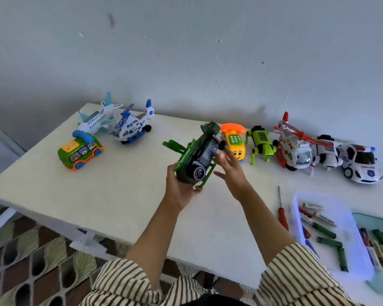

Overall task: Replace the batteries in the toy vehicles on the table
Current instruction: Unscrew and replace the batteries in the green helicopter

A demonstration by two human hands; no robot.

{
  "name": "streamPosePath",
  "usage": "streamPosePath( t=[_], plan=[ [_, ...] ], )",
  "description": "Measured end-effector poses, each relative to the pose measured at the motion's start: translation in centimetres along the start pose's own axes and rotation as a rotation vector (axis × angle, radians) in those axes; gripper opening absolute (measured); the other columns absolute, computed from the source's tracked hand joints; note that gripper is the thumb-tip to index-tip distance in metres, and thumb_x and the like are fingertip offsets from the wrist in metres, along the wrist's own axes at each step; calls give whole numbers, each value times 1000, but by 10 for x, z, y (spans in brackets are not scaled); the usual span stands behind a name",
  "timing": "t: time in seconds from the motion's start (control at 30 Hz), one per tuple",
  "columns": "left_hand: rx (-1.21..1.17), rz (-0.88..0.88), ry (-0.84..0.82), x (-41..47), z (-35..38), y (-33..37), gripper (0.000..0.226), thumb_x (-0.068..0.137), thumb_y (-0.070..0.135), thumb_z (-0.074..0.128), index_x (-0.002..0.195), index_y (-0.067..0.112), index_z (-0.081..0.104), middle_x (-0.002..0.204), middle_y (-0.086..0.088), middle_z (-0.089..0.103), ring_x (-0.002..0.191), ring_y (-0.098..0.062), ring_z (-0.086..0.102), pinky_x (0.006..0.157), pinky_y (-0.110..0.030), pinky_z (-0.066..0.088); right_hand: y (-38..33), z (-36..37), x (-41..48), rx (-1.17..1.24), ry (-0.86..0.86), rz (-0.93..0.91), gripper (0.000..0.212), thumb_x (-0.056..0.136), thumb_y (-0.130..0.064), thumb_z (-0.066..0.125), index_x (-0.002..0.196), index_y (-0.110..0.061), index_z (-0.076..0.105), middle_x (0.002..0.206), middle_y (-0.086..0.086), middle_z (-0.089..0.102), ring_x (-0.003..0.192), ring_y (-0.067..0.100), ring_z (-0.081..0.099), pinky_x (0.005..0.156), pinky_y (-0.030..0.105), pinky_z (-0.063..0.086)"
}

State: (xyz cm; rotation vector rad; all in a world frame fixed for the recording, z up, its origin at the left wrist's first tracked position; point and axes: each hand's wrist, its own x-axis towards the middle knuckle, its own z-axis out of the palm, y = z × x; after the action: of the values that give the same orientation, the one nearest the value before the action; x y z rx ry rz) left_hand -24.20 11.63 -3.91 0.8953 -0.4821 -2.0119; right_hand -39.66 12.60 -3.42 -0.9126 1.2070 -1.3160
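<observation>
A person in striped sleeves stands over a white desk (pixel 128 202). The left hand (pixel 181 188) grasps a dark green toy helicopter (pixel 199 155) from below, holding it in the air above the middle of the desk, turned so its dark underside faces up toward the camera. The right hand (pixel 230 171) is released, fingers spread, just beside the toy's underside and holding nothing.

Other toys line the back of the desk: a white plane (pixel 97 120), a blue and white helicopter (pixel 131 127) and a green bus (pixel 80 153) to the left; an orange phone car (pixel 234 142), a lime green robot dog (pixel 262 142), a red and white helicopter (pixel 294 146) and a white police car (pixel 360 164) to the right. At the near right lie a red screwdriver (pixel 282 215) and a clear tray (pixel 296 219) of loose batteries (pixel 325 230).

The main risk appears to be the one-handed hold: the helicopter could tip or slip while the free hand works on it. Any small screw or cover taken off in mid-air might drop and roll off the desk.
</observation>
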Motion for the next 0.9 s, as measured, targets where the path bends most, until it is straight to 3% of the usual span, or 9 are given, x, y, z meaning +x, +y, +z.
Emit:
streamPosePath(
  t=[0.17,0.27,0.37,0.47,0.57,0.63,0.67,0.77,0.9],
  plan=[
    [-108,-52,13,-31,25,-53,43,78,36,47,107,9,64,103,-16,68,96,-29,58,78,-40,46,-20,-16,-30,110,-1,-36,36,87,-6,62,121,-8,50,108,9,66,99,25,65,87,41,53],
    [102,-3,96,-42,31,-70,22,92,21,46,104,10,60,109,-15,64,98,-27,59,80,-40,48,-21,-36,-46,68,34,-54,41,82,-5,69,119,-5,52,107,13,67,96,26,66,88,43,53],
    [584,200,357,-47,32,-75,14,92,6,52,96,10,65,94,-10,67,87,-24,63,69,-28,48,-25,-52,-60,-135,51,-77,62,74,-6,77,127,-14,46,103,2,66,93,15,65,82,29,55],
    [733,542,523,-56,34,-68,21,83,-2,57,81,17,67,79,-2,68,82,-20,65,71,-29,49,-23,-60,-70,-296,49,-67,76,70,-14,81,134,-20,40,107,-4,63,101,15,61,88,31,51],
    [911,698,194,-64,47,-59,39,80,1,67,112,24,62,111,4,62,103,-10,58,81,-23,50,-18,-59,-74,-310,55,-23,84,70,-17,82,139,-20,35,110,-4,60,105,17,60,92,34,50],
    [1113,628,-57,-60,51,-58,76,74,13,74,138,34,40,138,5,41,125,-6,41,97,-13,39,-12,-56,-75,-314,43,0,93,67,-21,84,143,-23,31,118,4,61,108,19,60,95,39,50],
    [1198,577,-134,-57,51,-58,92,71,18,77,144,42,27,146,4,29,132,-7,32,105,-17,33,-11,-53,-76,-318,37,13,96,67,-21,84,144,-25,28,120,7,60,109,20,60,95,41,50],
    [1305,514,-167,-46,50,-61,113,66,21,85,141,59,9,155,1,12,142,-18,22,109,-37,34,-8,-46,-76,-301,39,58,96,72,-20,81,147,-28,21,122,8,58,110,21,59,94,42,51],
    [1210,659,-48,-35,42,-71,101,70,18,84,142,49,21,145,4,37,130,-16,43,105,-39,44,-12,-45,-78,-298,-47,112,78,88,-31,63,149,-27,15,132,10,53,118,22,54,100,41,46]
  ],
)
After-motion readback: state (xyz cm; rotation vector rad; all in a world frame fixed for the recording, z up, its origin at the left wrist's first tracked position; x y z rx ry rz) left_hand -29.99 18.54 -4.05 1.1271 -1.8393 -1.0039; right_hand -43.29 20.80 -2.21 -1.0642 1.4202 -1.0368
